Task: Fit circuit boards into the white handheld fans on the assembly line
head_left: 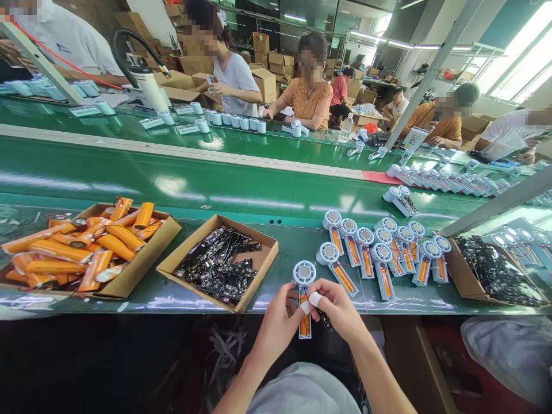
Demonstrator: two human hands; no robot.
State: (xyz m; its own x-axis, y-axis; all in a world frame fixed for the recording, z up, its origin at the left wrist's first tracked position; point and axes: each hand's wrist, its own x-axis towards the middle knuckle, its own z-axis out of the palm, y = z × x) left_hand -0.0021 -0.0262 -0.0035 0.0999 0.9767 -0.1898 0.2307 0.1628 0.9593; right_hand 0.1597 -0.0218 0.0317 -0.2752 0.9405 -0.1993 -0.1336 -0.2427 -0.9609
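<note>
My left hand [276, 322] is closed around a pale blue handheld fan [305, 272], with its round grille facing up and an orange battery [305, 329] lying in its open handle. My right hand [340, 313] pinches at the handle's right side, close below the fan head. From under its fingers a black circuit board [324, 321] slants down beside the handle. White covers wrap both thumbs. What lies between the fingertips is partly hidden. The fan is held at the front edge of the green bench [267, 299].
A carton of orange batteries [144, 267] and a carton of circuit boards [263, 276] stand left. Several similar fans [383, 273] lie right, before another board carton [470, 287]. Beyond runs a green conveyor [241, 187]; people work across it. A slanting metal post [500, 201] rises at right.
</note>
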